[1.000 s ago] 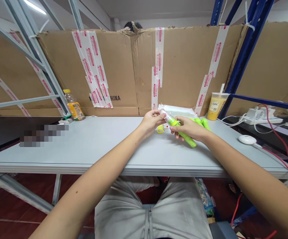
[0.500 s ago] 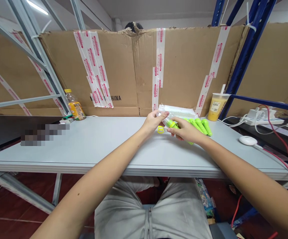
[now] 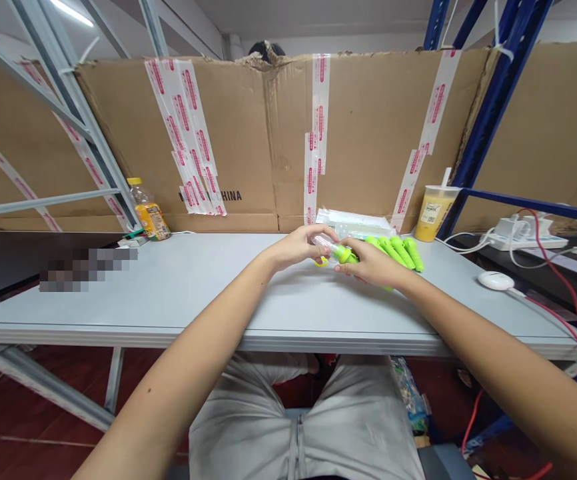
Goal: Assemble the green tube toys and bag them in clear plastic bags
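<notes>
Both hands meet over the far middle of the pale grey tabletop [image 3: 193,287].

Left hand [image 3: 292,249]: fingers curled, thumb and fingertips pinched on the clear cap end of the lime-green marker-shaped plastic tube [image 3: 338,252].

Right hand [image 3: 372,267]: closed round the green body of the same tube. The tube lies roughly level between the two hands, just above the table. Most of its body is hidden under the right palm.

A small yellow plastic ring [image 3: 320,263] lies on the table just beneath the left fingertips; whether they touch it cannot be told.

Just right of the right hand and slightly farther, a row of more lime-green tubes [image 3: 399,252] lies side by side, on the near side of a flat clear plastic bag [image 3: 353,220]. Farther right, a plastic cup of orange drink [image 3: 433,213] with a straw stands by the brown cardboard wall [image 3: 248,133].

Far left: small yellow-capped drink bottle [image 3: 149,213]. Right: white computer mouse [image 3: 494,281].
</notes>
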Demonstrator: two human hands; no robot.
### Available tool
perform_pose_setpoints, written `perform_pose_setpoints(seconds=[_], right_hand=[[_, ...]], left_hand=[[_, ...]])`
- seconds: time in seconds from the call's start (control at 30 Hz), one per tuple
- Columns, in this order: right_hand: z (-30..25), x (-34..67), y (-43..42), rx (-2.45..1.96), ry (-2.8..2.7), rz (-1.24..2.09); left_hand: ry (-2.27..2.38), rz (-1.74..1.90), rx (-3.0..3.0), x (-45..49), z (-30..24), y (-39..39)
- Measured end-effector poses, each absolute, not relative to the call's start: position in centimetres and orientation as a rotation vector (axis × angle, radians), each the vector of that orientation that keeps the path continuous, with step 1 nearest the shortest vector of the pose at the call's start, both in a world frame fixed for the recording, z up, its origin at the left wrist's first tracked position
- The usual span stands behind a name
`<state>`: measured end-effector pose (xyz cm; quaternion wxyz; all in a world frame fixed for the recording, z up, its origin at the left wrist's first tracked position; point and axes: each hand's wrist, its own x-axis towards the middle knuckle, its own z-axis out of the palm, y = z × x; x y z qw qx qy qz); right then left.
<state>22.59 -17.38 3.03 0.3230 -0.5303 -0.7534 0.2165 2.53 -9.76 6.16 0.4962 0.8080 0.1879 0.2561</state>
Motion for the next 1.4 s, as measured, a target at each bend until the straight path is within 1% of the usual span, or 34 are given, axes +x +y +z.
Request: perform_pose_setpoints(seconds=[0.1, 0.2, 0.33, 0.4, 0.5, 0.6, 0.77, 0.83, 0.9, 0.93, 1.0, 1.13, 1.27, 1.33, 1.4], right_hand=[[2.8, 22.7, -17.0, -1.425, -1.997, 0.456], [2.3, 22.8, -16.7, -1.443, -2.016, 0.324], [2.0, 22.9, -16.5, -1.435, -1.962, 0.212], [2.2, 22.9, -16.5, -1.427, -1.942, 0.223], [2.7, 23.1, -16.8, -1.435, -1.953, 0.445], [3.0, 23.3, -17.0, -1.377, -1.958, 0.819], [3.0, 23.9, -16.9, -1.233, -1.787, 1.367], [3.1, 24.1, -16.9, -1.159, -1.778, 1.5], [3.2, 24.1, -16.9, -1.101, -1.795, 1.534], [3.3, 24.1, -17.0, -1.095, -1.811, 1.499], [3.5, 23.9, -17.2, -1.144, -1.889, 1.297], [3.4, 23.1, -17.4, -1.355, -2.044, 0.619], [2.6, 22.1, -17.4, -1.491, -2.034, -0.079], [2.4, 21.6, -17.4, -1.593, -2.022, -0.338], [2.2, 21.2, -17.5, -1.658, -2.024, -0.486]], left_hand=[[0.68, 0.709, 1.913, 2.8, 5.9, -9.6], [0.885, 0.736, 2.008, 3.1, 5.5, -9.3], [0.752, 0.736, 2.028, 2.9, 5.6, -9.2], [0.645, 0.718, 1.999, 2.7, 5.9, -9.2], [0.546, 0.684, 2.027, 2.4, 6.1, -9.1], [0.466, 0.676, 2.068, 2.2, 5.9, -8.7], [0.351, 0.691, 2.098, 2.3, 5.6, -8.2], [0.33, 0.7, 2.089, 2.3, 5.8, -8.3], [0.34, 0.713, 2.057, 2.3, 6.0, -8.7], [0.365, 0.724, 2.036, 2.4, 6.1, -8.9], [0.468, 0.75, 2.007, 2.4, 6.2, -9.3], [0.74, 0.833, 2.004, 2.8, 6.0, -9.7], [0.894, 0.958, 1.995, 3.3, 5.4, -9.5], [0.958, 0.986, 2.008, 3.4, 5.3, -9.5], [0.993, 0.988, 2.003, 3.4, 5.3, -9.5]])
